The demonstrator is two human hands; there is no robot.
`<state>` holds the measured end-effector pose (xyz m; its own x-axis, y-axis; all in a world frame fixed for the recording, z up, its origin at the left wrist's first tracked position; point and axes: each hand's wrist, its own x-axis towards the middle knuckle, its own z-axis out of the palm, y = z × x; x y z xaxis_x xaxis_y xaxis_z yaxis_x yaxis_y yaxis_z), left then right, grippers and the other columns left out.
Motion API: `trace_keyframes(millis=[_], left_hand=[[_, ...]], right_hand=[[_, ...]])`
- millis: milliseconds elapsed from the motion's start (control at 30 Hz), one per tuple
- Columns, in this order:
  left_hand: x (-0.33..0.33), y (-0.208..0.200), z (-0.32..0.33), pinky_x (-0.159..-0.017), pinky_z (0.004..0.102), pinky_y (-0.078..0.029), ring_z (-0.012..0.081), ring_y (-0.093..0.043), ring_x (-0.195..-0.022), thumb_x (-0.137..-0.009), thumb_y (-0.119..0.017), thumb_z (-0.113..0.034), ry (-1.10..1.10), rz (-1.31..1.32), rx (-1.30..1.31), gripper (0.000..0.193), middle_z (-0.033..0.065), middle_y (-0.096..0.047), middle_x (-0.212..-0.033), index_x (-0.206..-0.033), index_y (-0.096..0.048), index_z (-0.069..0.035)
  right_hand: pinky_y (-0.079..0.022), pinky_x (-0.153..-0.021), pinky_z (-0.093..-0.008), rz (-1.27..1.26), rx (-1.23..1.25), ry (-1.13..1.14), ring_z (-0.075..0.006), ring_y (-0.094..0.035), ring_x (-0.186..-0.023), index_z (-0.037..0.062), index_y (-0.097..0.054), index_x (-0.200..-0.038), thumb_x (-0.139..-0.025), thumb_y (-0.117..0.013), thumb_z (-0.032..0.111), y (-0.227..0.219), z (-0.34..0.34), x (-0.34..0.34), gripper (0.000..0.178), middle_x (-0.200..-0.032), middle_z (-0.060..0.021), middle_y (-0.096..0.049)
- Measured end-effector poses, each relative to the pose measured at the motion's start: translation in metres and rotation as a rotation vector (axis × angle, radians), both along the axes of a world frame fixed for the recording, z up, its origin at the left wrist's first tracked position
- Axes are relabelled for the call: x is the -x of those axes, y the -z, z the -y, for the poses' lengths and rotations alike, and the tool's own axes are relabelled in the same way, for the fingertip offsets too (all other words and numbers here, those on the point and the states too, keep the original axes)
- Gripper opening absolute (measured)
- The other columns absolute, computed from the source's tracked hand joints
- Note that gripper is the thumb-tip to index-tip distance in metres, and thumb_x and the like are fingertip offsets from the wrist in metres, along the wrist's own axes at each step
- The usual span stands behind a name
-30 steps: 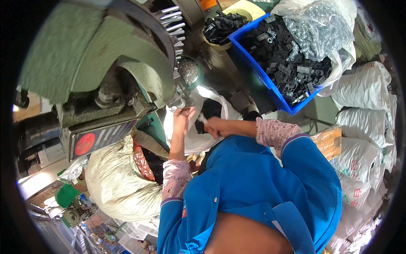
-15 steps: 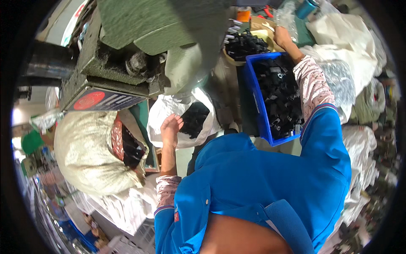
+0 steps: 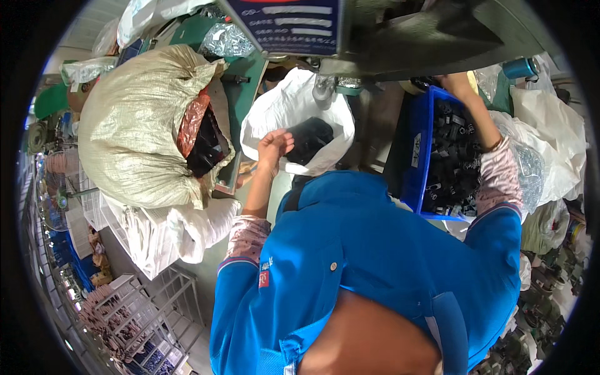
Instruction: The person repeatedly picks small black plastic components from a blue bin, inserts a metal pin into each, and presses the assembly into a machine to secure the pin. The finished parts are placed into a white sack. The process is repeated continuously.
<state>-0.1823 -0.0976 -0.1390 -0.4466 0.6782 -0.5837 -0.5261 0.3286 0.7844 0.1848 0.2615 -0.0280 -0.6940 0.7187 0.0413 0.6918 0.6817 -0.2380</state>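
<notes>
My left hand [image 3: 275,149] is at the near left rim of a white sack [image 3: 342,115]. Its fingers are loosely bent and slightly apart, with nothing visible in them. Inside the sack lies a dark heap of black pieces [image 3: 310,140], just right of the fingertips. My right arm stretches over the right side of a blue plastic crate [image 3: 414,190] filled with small black parts [image 3: 451,156]. Beyond the crate's far end, my right hand [image 3: 459,86] reaches beside a pale tub; a machine's edge hides its fingers, so whether it holds anything is not visible.
A green-grey machine [image 3: 431,37] with a dark blue label plate [image 3: 290,25] overhangs the far side. On the left bulges a big woven sack [image 3: 137,125] with a red inner liner [image 3: 195,122]. Clear plastic and white bags [image 3: 544,131] crowd the right; a blue-teal cylinder [image 3: 520,67] stands beyond.
The view has shifted, so the machine now covers the far tub and my right fingers. My left hand stays by the white sack, its fingers more bent; my right hand remains beyond the crate.
</notes>
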Motion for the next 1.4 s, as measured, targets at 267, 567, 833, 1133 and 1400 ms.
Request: trace_keyframes(millis=[267, 567, 833, 1133, 1400], left_hand=[[0.011, 0.013, 0.008, -0.073, 0.032, -0.055, 0.0208, -0.065, -0.08, -0.089, -0.046, 0.003, 0.101, -0.002, -0.09, 0.024, 0.0133, -0.065, -0.095, -0.11, -0.057, 0.004], [0.062, -0.009, 0.07, -0.071, 0.0278, -0.052, 0.0151, -0.064, -0.077, -0.086, -0.045, 0.005, 0.067, -0.526, -0.161, 0.024, 0.0093, -0.067, -0.087, -0.103, -0.062, 0.0], [0.158, -0.039, 0.075, -0.09, 0.041, -0.042, 0.0287, -0.048, -0.113, -0.076, -0.054, -0.002, 0.892, -1.781, 0.226, 0.034, 0.0123, -0.055, -0.117, -0.109, -0.055, -0.007], [0.161, -0.086, 0.045, -0.093, 0.0411, -0.04, 0.0317, -0.049, -0.108, -0.068, -0.071, -0.005, 0.876, -1.817, -0.117, 0.042, 0.0102, -0.055, -0.115, -0.107, -0.055, -0.006], [0.077, -0.146, 0.014, -0.08, 0.0311, -0.045, 0.0179, -0.057, -0.086, -0.087, -0.059, -0.007, 0.237, -1.157, -0.383, 0.018, 0.0128, -0.06, -0.103, -0.103, -0.052, -0.003]], right_hand=[[-0.045, -0.089, -0.0393, -0.227, -0.039, -0.079, -0.0336, -0.057, -0.104, 0.0021, -0.059, -0.109, -0.077, -0.067, 0.017, 0.111, 0.067, 0.153, 0.037, -0.108, -0.0186, -0.061], [-0.04, -0.093, -0.0454, -0.003, -0.267, -0.046, -0.0395, -0.051, -0.107, 0.0065, -0.055, -0.118, -0.074, -0.064, 0.025, 0.104, 0.073, 0.192, 0.048, -0.116, -0.0194, -0.056], [-0.049, -0.083, -0.0393, -0.559, 0.389, 0.192, -0.0283, -0.06, -0.097, -0.0005, -0.057, -0.114, -0.085, -0.062, 0.015, 0.101, 0.084, 0.177, 0.034, -0.107, -0.0164, -0.062], [-0.052, -0.07, -0.0259, -1.226, 1.082, 0.326, -0.0132, -0.063, -0.08, 0.0014, -0.067, -0.098, -0.085, -0.066, 0.012, -0.018, 0.185, 0.178, 0.017, -0.089, -0.0071, -0.067], [-0.043, -0.048, -0.0272, -1.238, 0.904, 0.177, -0.0125, -0.053, -0.056, 0.001, -0.063, -0.08, -0.08, -0.07, 0.01, -0.012, 0.188, 0.203, 0.012, -0.07, -0.005, -0.06]])
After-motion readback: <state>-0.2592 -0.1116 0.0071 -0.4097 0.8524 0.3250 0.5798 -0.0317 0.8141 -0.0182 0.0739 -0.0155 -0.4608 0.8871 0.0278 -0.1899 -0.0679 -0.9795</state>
